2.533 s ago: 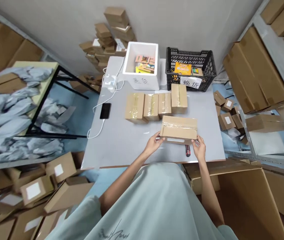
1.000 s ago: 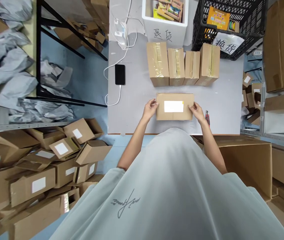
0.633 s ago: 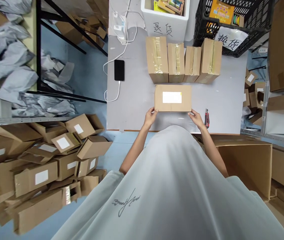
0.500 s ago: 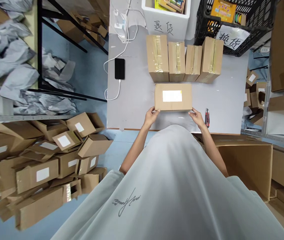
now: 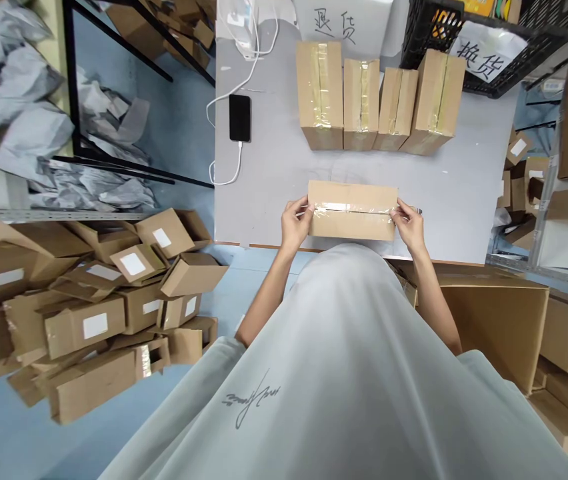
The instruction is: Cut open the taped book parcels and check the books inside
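Note:
A long brown cardboard box (image 5: 351,226) is held up between my hands near the front of the table. Clear tape runs along the seam on the face toward me, and no label shows on that face. My left hand (image 5: 296,221) grips its left end, thumb on the near face. On the right end, my right hand (image 5: 408,223) pinches the box the same way. Behind it, several taped cardboard boxes (image 5: 320,93) stand in a row. The utility knife is almost wholly hidden behind my right hand.
On the grey table (image 5: 274,160) lies a black phone (image 5: 240,118) with a white cable. A white bin (image 5: 337,23) and a black crate (image 5: 494,80) stand at the back. Opened boxes (image 5: 89,320) pile up on the left; a large carton (image 5: 494,327) is at lower right.
The box has been lifted and turned: its white label no longer shows, and its taped seam now faces me. Both hands have moved to its ends. The view has shifted slightly.

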Demonstrator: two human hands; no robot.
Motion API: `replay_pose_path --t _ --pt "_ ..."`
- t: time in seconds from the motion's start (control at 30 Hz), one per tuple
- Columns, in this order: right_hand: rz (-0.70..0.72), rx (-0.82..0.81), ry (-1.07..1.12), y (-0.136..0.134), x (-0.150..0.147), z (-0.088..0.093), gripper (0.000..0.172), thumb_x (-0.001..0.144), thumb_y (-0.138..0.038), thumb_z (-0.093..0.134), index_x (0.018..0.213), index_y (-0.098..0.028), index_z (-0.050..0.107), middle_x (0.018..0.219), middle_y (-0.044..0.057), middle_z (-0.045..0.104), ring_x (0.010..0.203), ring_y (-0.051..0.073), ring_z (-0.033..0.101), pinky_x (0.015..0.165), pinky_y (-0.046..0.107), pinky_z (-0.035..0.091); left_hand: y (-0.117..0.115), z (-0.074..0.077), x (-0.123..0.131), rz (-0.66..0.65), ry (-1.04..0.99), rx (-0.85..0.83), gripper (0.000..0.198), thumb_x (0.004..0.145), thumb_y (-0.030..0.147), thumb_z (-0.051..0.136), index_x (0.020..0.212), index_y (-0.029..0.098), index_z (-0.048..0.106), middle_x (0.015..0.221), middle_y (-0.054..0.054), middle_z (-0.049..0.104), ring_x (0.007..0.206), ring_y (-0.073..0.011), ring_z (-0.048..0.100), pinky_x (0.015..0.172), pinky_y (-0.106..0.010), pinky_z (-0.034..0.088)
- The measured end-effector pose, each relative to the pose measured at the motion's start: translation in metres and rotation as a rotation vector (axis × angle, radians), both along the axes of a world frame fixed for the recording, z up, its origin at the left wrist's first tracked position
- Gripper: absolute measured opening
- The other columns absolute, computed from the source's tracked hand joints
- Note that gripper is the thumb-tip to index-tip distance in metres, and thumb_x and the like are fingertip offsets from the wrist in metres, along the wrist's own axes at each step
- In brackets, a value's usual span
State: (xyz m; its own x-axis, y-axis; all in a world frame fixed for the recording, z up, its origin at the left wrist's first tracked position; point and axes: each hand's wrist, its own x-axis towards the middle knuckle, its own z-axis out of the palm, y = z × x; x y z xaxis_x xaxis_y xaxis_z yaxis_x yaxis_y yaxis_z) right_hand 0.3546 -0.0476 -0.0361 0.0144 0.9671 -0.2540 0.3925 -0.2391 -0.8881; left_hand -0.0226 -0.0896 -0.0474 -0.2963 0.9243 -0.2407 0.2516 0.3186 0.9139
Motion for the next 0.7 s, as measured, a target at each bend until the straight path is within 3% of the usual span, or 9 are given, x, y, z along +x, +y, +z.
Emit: replay_pose_path --t 0.13,0.27,0.37,0.47,0.57,0.7 --pt "-0.003 -0.070 -0.041 0.002 -0.011 -0.025 0.074 0.098 -0.064 0.076 0.159 -0.021 0.073 0.128 0.015 0.076 0.118 0.028 0.076 0.119 0.053 0.062 0.003 -0.026 0.006 0.049 -0.012 -0.058 0.055 0.105 0.054 0.079 0.147 0.018 0.077 0.138 -0.016 0.072 0.121 -0.0275 0.077 0.110 -0.042 0.065" --pt "-0.031 -0.043 -0.074 0.007 -0.014 -0.038 0.075 0.098 -0.069 0.073 0.154 -0.019 0.076 0.137 0.019 0.077 0.123 0.031 0.076 0.119 0.054 0.062 0.007 -0.044 0.005 0.066 -0.034 -0.022 0.056 0.102 0.056 0.082 0.145 0.020 0.078 0.143 -0.017 0.074 0.122 -0.0277 0.078 0.109 -0.040 0.065" --pt "-0.068 -0.051 -0.017 0.006 -0.003 -0.046 0.071 0.101 -0.072 0.067 0.149 -0.021 0.077 0.145 0.019 0.078 0.125 0.031 0.078 0.117 0.055 0.064 0.005 -0.054 -0.004 0.099 -0.117 -0.017 0.053 0.106 0.058 0.075 0.141 0.019 0.079 0.144 -0.017 0.077 0.130 -0.0290 0.077 0.112 -0.041 0.064" --pt "-0.112 -0.131 0.026 -0.004 0.015 -0.058 0.068 0.103 -0.069 0.062 0.149 -0.021 0.074 0.141 0.019 0.080 0.121 0.031 0.080 0.115 0.059 0.064 -0.006 -0.068 -0.016 0.164 -0.189 -0.128 0.047 0.110 0.051 0.066 0.141 0.018 0.077 0.140 -0.018 0.081 0.128 -0.0285 0.078 0.114 -0.045 0.064" --pt "-0.087 -0.244 0.001 -0.019 0.027 -0.073 0.072 0.092 -0.060 0.070 0.150 -0.018 0.072 0.136 0.021 0.081 0.121 0.033 0.079 0.118 0.063 0.061 -0.021 -0.082 -0.022 0.164 -0.168 -0.282 0.046 0.098 0.036 0.076 0.139 0.015 0.077 0.136 -0.020 0.082 0.125 -0.0308 0.079 0.119 -0.050 0.062" --pt "-0.014 -0.289 0.035 -0.037 0.018 -0.084 0.087 0.076 -0.048 0.081 0.154 -0.012 0.069 0.137 0.022 0.080 0.125 0.036 0.077 0.122 0.062 0.057 -0.035 -0.089 -0.013 0.106 -0.186 -0.332 0.072 0.074 0.019 0.087 0.145 0.012 0.074 0.146 -0.023 0.077 0.122 -0.0347 0.081 0.117 -0.055 0.063"
